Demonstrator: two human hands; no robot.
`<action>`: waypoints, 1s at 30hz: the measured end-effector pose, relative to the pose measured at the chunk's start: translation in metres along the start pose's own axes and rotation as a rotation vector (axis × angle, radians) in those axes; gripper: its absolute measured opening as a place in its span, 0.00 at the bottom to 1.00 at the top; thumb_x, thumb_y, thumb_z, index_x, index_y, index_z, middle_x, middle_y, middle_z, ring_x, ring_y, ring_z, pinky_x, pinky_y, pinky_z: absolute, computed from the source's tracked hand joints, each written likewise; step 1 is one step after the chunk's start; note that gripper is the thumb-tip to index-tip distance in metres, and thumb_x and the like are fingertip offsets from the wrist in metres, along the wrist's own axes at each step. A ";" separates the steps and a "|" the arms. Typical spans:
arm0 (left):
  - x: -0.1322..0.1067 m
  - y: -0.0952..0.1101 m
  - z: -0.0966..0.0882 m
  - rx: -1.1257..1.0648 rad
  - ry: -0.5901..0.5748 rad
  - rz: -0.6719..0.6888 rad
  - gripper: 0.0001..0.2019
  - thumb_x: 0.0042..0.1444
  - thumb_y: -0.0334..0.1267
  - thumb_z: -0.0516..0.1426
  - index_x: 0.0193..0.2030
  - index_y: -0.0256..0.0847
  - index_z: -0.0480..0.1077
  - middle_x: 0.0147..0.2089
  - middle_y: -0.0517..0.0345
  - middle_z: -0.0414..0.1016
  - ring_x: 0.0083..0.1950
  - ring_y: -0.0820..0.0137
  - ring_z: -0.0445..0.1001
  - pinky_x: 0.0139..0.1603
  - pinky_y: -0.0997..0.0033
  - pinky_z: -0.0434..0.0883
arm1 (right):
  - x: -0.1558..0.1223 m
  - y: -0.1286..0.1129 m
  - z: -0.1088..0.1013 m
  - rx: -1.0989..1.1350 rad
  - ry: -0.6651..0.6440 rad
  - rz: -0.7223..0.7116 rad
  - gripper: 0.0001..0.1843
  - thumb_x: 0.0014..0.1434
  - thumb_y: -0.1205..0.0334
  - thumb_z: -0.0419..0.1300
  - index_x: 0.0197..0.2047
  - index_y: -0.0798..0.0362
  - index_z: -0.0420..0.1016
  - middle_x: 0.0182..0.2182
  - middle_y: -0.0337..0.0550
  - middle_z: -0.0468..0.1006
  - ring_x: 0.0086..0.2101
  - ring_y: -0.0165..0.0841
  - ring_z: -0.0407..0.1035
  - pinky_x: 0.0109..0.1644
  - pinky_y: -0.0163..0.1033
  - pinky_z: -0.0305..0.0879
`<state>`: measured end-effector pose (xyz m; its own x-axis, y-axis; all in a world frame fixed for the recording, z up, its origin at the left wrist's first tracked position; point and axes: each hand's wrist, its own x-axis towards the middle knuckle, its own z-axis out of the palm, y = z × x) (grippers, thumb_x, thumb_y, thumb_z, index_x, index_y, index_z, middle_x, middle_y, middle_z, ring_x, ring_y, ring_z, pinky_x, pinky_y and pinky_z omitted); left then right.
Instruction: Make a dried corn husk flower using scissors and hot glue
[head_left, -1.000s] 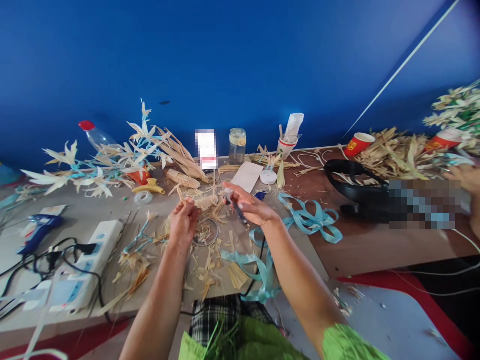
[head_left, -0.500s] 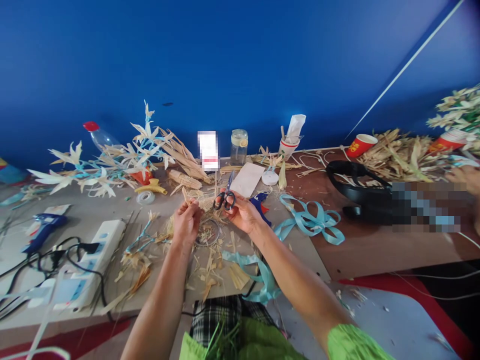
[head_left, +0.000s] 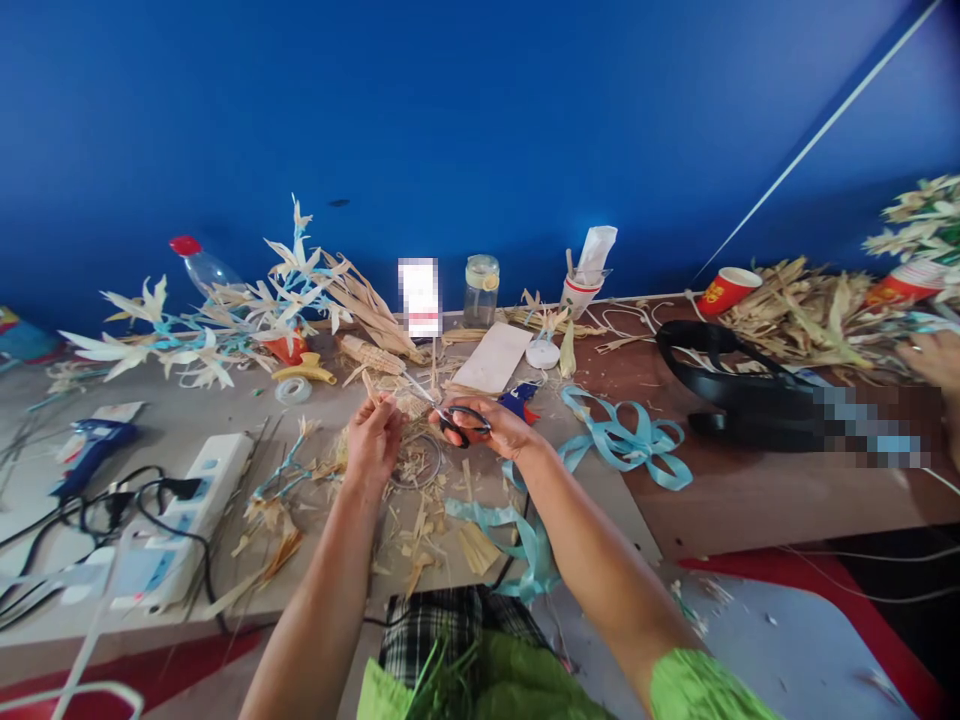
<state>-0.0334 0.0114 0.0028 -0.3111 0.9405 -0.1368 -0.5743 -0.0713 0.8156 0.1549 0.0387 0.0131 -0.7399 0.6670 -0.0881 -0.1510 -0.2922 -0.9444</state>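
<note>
Pinched in my left hand (head_left: pixel 373 438) is a strip of pale corn husk (head_left: pixel 369 386), its tip poking up above the fingers. My right hand (head_left: pixel 501 428) has its fingers in the black handles of a pair of scissors (head_left: pixel 457 432). The blades are parted and point up and left, close to my left fingertips. Below both hands, husk scraps and a clear ring-shaped rim (head_left: pixel 435 468) lie on the table. A corn cob (head_left: pixel 373 355) rests just beyond my left hand.
Husk flowers on blue-wrapped stems (head_left: pixel 289 290) stand at the back left. A power strip (head_left: pixel 191 510) and blue glue gun (head_left: pixel 97 450) lie left. Light-blue ribbon (head_left: pixel 630 440) and a black object (head_left: pixel 720 385) are to the right. Another person's hand (head_left: pixel 934 358) shows at the right edge.
The scissors have swung from pointing upward to pointing left toward my left hand, and their blades have parted. My right hand has shifted slightly right; my left hand keeps its place.
</note>
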 end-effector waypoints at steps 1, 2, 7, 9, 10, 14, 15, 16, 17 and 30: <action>0.000 0.001 0.000 -0.009 -0.002 0.000 0.12 0.38 0.34 0.67 0.27 0.37 0.68 0.17 0.73 0.54 0.17 0.84 0.54 0.27 0.79 0.65 | -0.001 -0.002 -0.002 -0.010 0.007 0.019 0.27 0.48 0.43 0.63 0.42 0.58 0.74 0.23 0.39 0.70 0.24 0.25 0.60 0.26 0.29 0.49; -0.001 0.001 0.001 -0.017 -0.005 -0.001 0.12 0.38 0.33 0.67 0.27 0.37 0.68 0.17 0.73 0.54 0.17 0.84 0.53 0.27 0.79 0.65 | -0.003 -0.003 -0.004 -0.021 0.017 0.040 0.27 0.48 0.43 0.63 0.41 0.58 0.74 0.23 0.39 0.70 0.24 0.25 0.60 0.25 0.29 0.49; -0.003 0.003 0.003 -0.034 -0.013 -0.008 0.13 0.37 0.33 0.68 0.28 0.37 0.68 0.17 0.73 0.54 0.18 0.84 0.54 0.27 0.79 0.66 | -0.003 -0.006 -0.004 -0.067 0.037 0.092 0.27 0.47 0.42 0.63 0.40 0.58 0.73 0.21 0.38 0.69 0.22 0.24 0.58 0.23 0.29 0.44; -0.003 0.002 0.002 -0.037 -0.028 -0.010 0.13 0.38 0.34 0.68 0.27 0.37 0.68 0.17 0.73 0.54 0.18 0.84 0.54 0.28 0.79 0.65 | -0.002 -0.005 -0.001 -0.082 0.026 0.097 0.27 0.48 0.42 0.63 0.40 0.58 0.73 0.21 0.37 0.69 0.22 0.24 0.58 0.23 0.29 0.44; -0.002 0.002 0.001 -0.041 -0.032 -0.011 0.13 0.38 0.34 0.68 0.27 0.37 0.68 0.17 0.73 0.54 0.18 0.84 0.54 0.28 0.79 0.65 | -0.001 -0.004 0.000 -0.086 0.022 0.098 0.27 0.48 0.43 0.63 0.40 0.58 0.73 0.21 0.37 0.69 0.22 0.24 0.58 0.23 0.30 0.43; 0.000 0.001 0.000 -0.075 -0.018 0.010 0.13 0.38 0.33 0.68 0.28 0.37 0.68 0.18 0.72 0.54 0.19 0.84 0.55 0.27 0.79 0.64 | 0.000 -0.005 0.003 -0.036 0.039 0.062 0.26 0.47 0.43 0.64 0.40 0.58 0.73 0.21 0.37 0.69 0.22 0.24 0.57 0.23 0.30 0.44; 0.000 0.001 0.000 -0.083 -0.018 0.020 0.13 0.38 0.33 0.68 0.28 0.37 0.68 0.18 0.72 0.54 0.19 0.84 0.54 0.27 0.79 0.64 | -0.001 -0.006 0.003 -0.015 0.042 0.047 0.26 0.47 0.43 0.63 0.40 0.58 0.73 0.22 0.37 0.69 0.22 0.24 0.58 0.24 0.30 0.46; 0.000 0.002 0.000 -0.090 -0.020 0.031 0.13 0.39 0.33 0.68 0.28 0.37 0.67 0.18 0.72 0.54 0.18 0.84 0.54 0.27 0.79 0.64 | -0.002 -0.007 0.002 0.005 0.043 0.032 0.26 0.47 0.43 0.63 0.40 0.58 0.73 0.22 0.37 0.69 0.22 0.24 0.58 0.24 0.30 0.47; 0.000 0.002 0.000 -0.096 -0.024 0.040 0.13 0.39 0.33 0.67 0.28 0.37 0.67 0.18 0.73 0.54 0.18 0.84 0.53 0.27 0.79 0.64 | -0.003 -0.008 0.001 0.022 0.040 0.019 0.26 0.47 0.43 0.63 0.39 0.58 0.74 0.21 0.37 0.69 0.22 0.24 0.58 0.24 0.30 0.48; -0.001 -0.002 -0.001 -0.080 -0.076 -0.001 0.12 0.42 0.33 0.67 0.27 0.37 0.66 0.18 0.71 0.52 0.19 0.83 0.54 0.29 0.79 0.65 | 0.001 -0.002 0.007 0.043 0.036 0.130 0.25 0.45 0.43 0.66 0.36 0.57 0.75 0.21 0.36 0.69 0.21 0.23 0.60 0.24 0.28 0.51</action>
<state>-0.0326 0.0101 0.0009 -0.2534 0.9630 -0.0922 -0.6340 -0.0933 0.7677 0.1498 0.0349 0.0177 -0.7309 0.6457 -0.2208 -0.0838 -0.4060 -0.9100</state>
